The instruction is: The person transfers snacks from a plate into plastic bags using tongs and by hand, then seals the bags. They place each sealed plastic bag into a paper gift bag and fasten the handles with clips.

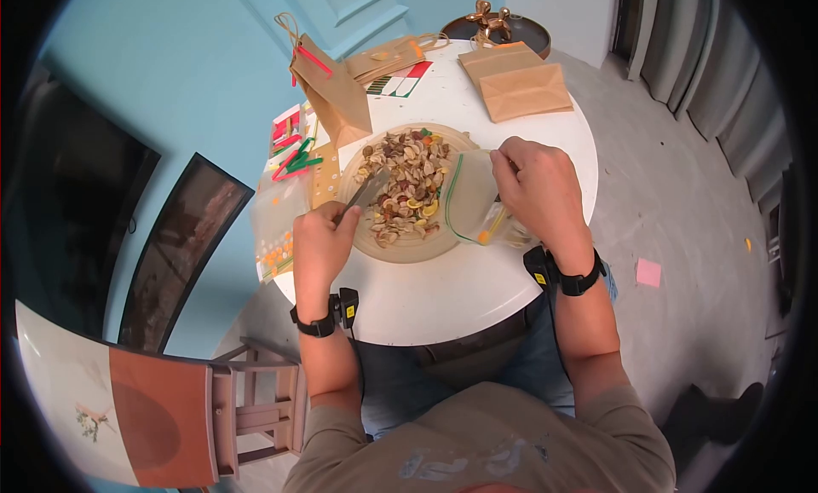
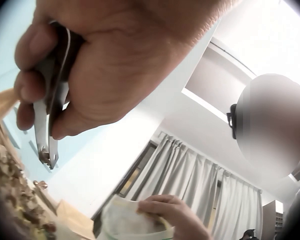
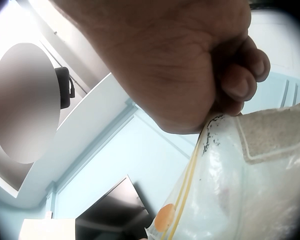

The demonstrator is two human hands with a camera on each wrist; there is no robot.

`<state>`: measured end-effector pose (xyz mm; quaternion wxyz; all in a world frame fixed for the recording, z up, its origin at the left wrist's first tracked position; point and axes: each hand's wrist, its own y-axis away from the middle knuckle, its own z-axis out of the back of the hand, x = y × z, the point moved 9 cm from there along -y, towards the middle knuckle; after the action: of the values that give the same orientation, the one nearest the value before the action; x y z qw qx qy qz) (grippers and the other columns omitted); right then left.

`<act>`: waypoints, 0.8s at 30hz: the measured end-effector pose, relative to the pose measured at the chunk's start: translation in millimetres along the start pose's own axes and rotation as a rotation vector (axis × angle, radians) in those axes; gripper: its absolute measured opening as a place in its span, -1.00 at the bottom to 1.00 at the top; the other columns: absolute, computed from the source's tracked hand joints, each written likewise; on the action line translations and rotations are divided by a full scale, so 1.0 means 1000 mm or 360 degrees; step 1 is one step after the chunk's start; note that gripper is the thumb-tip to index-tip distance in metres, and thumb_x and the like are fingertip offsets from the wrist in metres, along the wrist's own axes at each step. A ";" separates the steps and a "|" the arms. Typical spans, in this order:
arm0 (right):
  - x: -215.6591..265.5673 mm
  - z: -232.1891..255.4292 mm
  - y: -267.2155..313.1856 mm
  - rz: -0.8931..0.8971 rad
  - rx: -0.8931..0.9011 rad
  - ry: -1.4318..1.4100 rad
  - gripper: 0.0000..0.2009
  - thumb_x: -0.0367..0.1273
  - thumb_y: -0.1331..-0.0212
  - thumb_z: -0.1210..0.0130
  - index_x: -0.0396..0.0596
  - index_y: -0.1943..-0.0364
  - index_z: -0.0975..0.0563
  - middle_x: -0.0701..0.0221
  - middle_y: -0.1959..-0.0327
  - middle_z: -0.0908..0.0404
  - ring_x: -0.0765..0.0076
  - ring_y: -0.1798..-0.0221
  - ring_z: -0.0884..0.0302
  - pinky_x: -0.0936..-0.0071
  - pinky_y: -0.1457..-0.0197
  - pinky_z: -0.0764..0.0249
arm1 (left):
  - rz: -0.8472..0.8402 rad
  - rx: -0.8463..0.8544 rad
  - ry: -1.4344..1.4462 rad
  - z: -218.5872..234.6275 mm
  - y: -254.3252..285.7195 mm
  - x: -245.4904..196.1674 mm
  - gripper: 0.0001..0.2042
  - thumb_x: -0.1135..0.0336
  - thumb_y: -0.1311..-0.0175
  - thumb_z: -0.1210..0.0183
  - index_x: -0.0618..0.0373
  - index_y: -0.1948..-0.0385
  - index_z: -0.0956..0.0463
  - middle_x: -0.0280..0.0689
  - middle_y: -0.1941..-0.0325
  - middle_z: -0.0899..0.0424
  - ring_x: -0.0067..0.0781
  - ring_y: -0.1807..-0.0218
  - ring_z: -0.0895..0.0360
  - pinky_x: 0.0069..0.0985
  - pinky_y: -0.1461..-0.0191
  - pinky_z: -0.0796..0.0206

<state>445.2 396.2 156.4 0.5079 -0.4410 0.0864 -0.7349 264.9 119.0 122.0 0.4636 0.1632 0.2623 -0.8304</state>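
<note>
My left hand (image 1: 322,242) grips metal tongs (image 1: 368,189) over the left side of a round tray (image 1: 400,253) heaped with dried pieces (image 1: 413,178). In the left wrist view the tips of the tongs (image 2: 49,157) hold a small brownish piece between them. On the right, my right hand (image 1: 545,186) pinches the edge of a clear zip bag (image 1: 469,195) with a green seal line, its mouth facing the tray. The right wrist view shows the bag (image 3: 225,190) hanging below the curled fingers of my right hand (image 3: 165,65), with an orange dot near its yellow strip.
Behind the tray stands a brown paper bag (image 1: 335,97); another bag (image 1: 520,88) lies at the back right. Red and green clips (image 1: 298,156) are at the left, above a plastic bag with orange dots (image 1: 277,224). A metallic balloon-dog figure (image 1: 488,20) sits at the back.
</note>
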 end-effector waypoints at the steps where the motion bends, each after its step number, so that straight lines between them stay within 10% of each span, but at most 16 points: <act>1: 0.001 -0.001 0.000 -0.0006 0.0017 0.0005 -0.75 -0.37 -0.43 -0.26 -0.26 0.41 -0.68 0.03 0.44 -0.73 -0.18 0.35 -0.72 0.01 0.17 -0.64 | -0.0035 -0.0017 0.0030 0.008 0.005 -0.013 -0.72 0.23 -0.43 -0.46 0.37 0.23 -0.81 0.03 0.51 -0.71 -0.14 0.48 -0.62 -0.25 0.30 -0.47; 2: 0.001 -0.002 -0.001 -0.0012 0.0035 0.0009 -0.75 -0.38 -0.44 -0.25 -0.26 0.40 -0.69 0.03 0.42 -0.73 -0.18 0.34 -0.73 0.01 0.17 -0.65 | -0.0069 -0.0036 0.0060 0.015 0.009 -0.025 -0.73 0.27 -0.44 -0.46 0.39 0.22 -0.80 -0.08 0.54 -0.70 -0.44 0.52 -0.53 -0.36 0.35 -0.41; 10: 0.000 0.002 0.000 -0.0004 0.0022 0.0028 -0.76 -0.38 -0.44 -0.25 -0.25 0.38 -0.71 0.04 0.41 -0.75 -0.19 0.33 -0.74 0.01 0.16 -0.66 | -0.0394 0.0064 0.0230 0.027 0.032 -0.076 -0.76 0.32 -0.42 -0.49 0.38 0.16 -0.79 -0.27 0.56 -0.63 -0.60 0.49 -0.42 -0.48 0.40 -0.27; 13: -0.002 0.003 0.000 -0.0012 0.0026 0.0017 -0.76 -0.38 -0.44 -0.26 -0.25 0.37 -0.71 0.04 0.41 -0.75 -0.19 0.33 -0.74 0.00 0.16 -0.66 | 0.0013 -0.0062 0.0072 0.041 0.020 -0.045 -0.71 0.21 -0.38 -0.49 0.33 0.18 -0.83 0.00 0.56 -0.70 -0.15 0.54 -0.71 -0.29 0.36 -0.48; 17: -0.001 0.005 0.000 -0.0005 0.0037 0.0017 -0.77 -0.37 -0.44 -0.26 -0.25 0.36 -0.71 0.03 0.41 -0.76 -0.19 0.34 -0.74 0.00 0.16 -0.66 | -0.0097 0.0061 -0.0110 0.007 0.020 -0.011 -0.69 0.14 -0.37 -0.48 0.30 0.24 -0.80 0.08 0.50 -0.74 0.20 0.40 -0.74 -0.09 0.25 -0.56; 24: -0.001 0.006 0.001 0.0006 0.0006 0.0044 -0.76 -0.37 -0.44 -0.26 -0.26 0.38 -0.71 0.03 0.42 -0.75 -0.19 0.34 -0.74 0.01 0.17 -0.66 | -0.0472 -0.0127 -0.0531 -0.039 0.025 -0.022 -0.68 0.13 -0.33 -0.51 0.28 0.26 -0.76 0.08 0.46 -0.75 0.23 0.36 -0.75 -0.01 0.24 -0.56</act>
<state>450.9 398.8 158.8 0.5090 -0.4297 0.0929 -0.7400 299.0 146.4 94.8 0.3794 -0.0351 0.2358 -0.8940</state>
